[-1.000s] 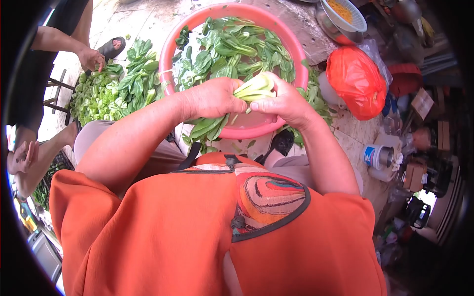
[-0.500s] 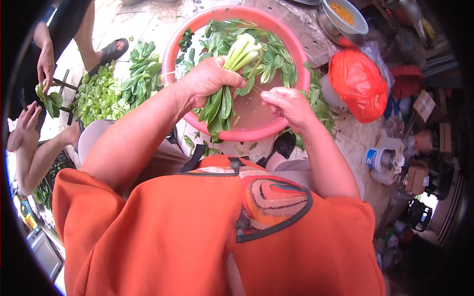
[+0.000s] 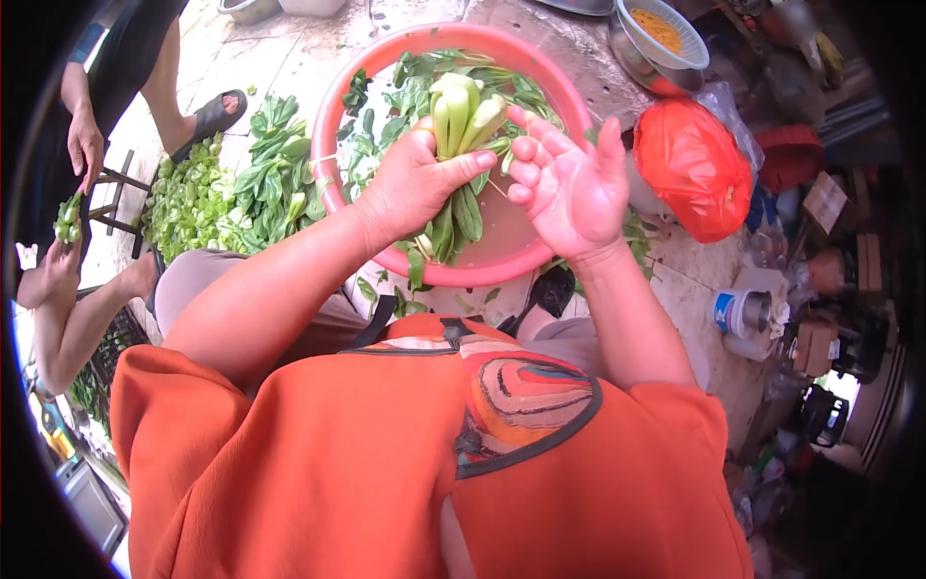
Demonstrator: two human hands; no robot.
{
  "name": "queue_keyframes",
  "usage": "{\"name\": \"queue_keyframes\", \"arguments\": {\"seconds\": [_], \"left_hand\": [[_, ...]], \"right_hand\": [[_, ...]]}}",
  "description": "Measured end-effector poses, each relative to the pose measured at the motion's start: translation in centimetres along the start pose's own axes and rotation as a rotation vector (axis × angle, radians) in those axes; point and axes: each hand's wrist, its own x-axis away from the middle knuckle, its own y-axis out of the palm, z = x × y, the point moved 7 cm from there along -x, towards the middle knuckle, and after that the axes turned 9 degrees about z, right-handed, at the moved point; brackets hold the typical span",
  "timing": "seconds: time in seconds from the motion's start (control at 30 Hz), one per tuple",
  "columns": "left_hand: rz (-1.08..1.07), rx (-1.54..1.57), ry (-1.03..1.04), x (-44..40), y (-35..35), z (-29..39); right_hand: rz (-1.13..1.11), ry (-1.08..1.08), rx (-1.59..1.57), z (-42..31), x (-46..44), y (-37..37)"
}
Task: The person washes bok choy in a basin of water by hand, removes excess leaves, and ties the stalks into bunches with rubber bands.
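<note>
My left hand [image 3: 415,183] is wrapped round a bunch of leafy greens [image 3: 456,108], its pale stems pointing up and its leaves hanging below the fist. Just right of the stems, my right hand [image 3: 576,185] is turned palm up with its fingers apart and slightly curled. A thin strand shows between the two hands; whether the right fingers touch it is too small to tell. Beneath both hands stands a pink basin [image 3: 333,116] with water and more loose greens [image 3: 391,130] in it.
Piled greens [image 3: 193,198] lie on the floor to the left. Beside them a co-worker's hands [image 3: 85,145] hold a small green. A red plastic bag [image 3: 693,169] and a bowl with orange food [image 3: 666,29] are at the right. A white bucket [image 3: 741,309] stands lower right.
My right hand has opened and turned palm up near the stems. The bunch stays in my left hand, now more upright. The co-worker's upper hand has moved down towards the lower one.
</note>
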Motion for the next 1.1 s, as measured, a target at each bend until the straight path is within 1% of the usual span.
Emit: {"name": "queue_keyframes", "arguments": {"seconds": [0.07, 0.1, 0.13, 0.2, 0.23, 0.27, 0.33, 0.37, 0.4, 0.47, 0.5, 0.53, 0.57, 0.6, 0.67, 0.7, 0.73, 0.77, 0.8, 0.83, 0.87, 0.93, 0.97, 1.0, 1.07, 1.1], "left_hand": [[-0.015, -0.171, 0.197, -0.2, -0.2, -0.7], [-0.077, -0.106, 0.216, 0.0, 0.2, -0.8], [-0.077, -0.106, 0.213, 0.0, -0.1, -0.9], [-0.128, -0.607, 0.314, 0.3, -0.4, -0.9], [-0.127, -0.663, 0.396, 0.2, -0.3, -0.6], [-0.128, -0.662, 0.395, 0.2, -0.4, -0.6], [-0.213, -1.086, 0.297, 0.4, 0.2, -0.1], [-0.253, -1.203, 0.405, 0.5, 0.7, 0.1], [-0.256, -1.203, 0.407, 0.6, 0.8, 0.0], [-0.303, -1.46, 0.469, 0.9, 1.2, -0.6], [-0.306, -1.46, 0.469, 1.1, 1.3, -0.7], [-0.348, -1.536, 0.441, 1.3, 1.5, -1.1], [-0.391, -1.611, 0.411, 1.5, 1.5, -1.5], [-0.391, -1.611, 0.408, 1.6, 1.7, -1.4], [-0.428, -1.529, 0.159, 1.6, 1.3, -2.2], [-0.427, -1.53, 0.155, 1.5, 1.1, -2.5], [-0.358, -1.459, 0.112, 1.1, 0.6, -2.9], [-0.289, -1.388, 0.07, 0.7, 0.0, -3.2], [-0.289, -1.391, 0.067, 0.4, -0.4, -3.3], [-0.276, -1.314, 0.029, 0.0, -0.9, -3.5], [-0.263, -1.237, -0.008, -0.4, -1.5, -3.5], [-0.189, -1.175, -0.046, -0.8, -2.7, -2.8], [-0.147, -1.184, -0.035, -1.0, -3.4, -2.1], [-0.107, -1.193, -0.022, -1.0, -3.9, -1.2], [-0.035, -1.297, 0.076, -1.4, -5.8, 0.5], [0.008, -1.367, 0.085, -1.7, -7.2, 1.3]], "right_hand": [[0.103, 0.126, 0.029, 1.7, -0.1, -1.0], [0.154, 0.132, 0.074, 2.1, 0.0, -1.2], [0.157, 0.133, 0.072, 2.1, 0.0, -1.5], [0.184, 0.144, 0.145, 2.0, -0.3, -2.4], [0.217, 0.151, 0.129, 1.8, -0.2, -2.6], [0.219, 0.151, 0.129, 1.6, -0.2, -3.1], [0.265, 0.072, 0.221, 0.9, -0.3, -4.2], [0.267, 0.07, 0.221, 1.0, -0.2, -4.4], [0.282, 0.05, 0.275, 1.1, 0.0, -4.4], [0.301, 0.028, 0.327, 1.7, 0.4, -4.2], [0.359, 0.004, 0.445, 2.1, 0.6, -4.4], [0.415, -0.02, 0.563, 2.5, 0.6, -4.7], [0.422, -0.079, 0.619, 2.6, 0.5, -4.7], [0.422, -0.077, 0.619, 3.0, 0.5, -5.0], [0.329, -0.404, 1.234, 2.3, 0.9, -3.4], [0.279, -0.501, 1.423, 2.2, 1.0, -2.3], [0.277, -0.499, 1.422, 2.5, 0.9, -2.0], [0.188, -0.618, 1.463, 2.9, 1.1, -0.8], [0.099, -0.737, 1.498, 3.1, 1.3, 0.3], [0.019, -0.838, 1.502, 3.3, 1.4, 0.5], [0.018, -0.838, 1.496, 3.1, 1.4, 0.6], [0.162, -0.515, 1.271, 2.7, 0.9, -0.8], [0.17, -0.514, 1.361, 2.2, 0.4, -1.6], [0.166, -0.514, 1.36, 1.7, 0.2, -2.0], [0.284, -0.081, 1.071, 2.6, -0.6, -5.2], [0.323, -0.042, 1.075, 2.7, -0.8, -6.7]]}}
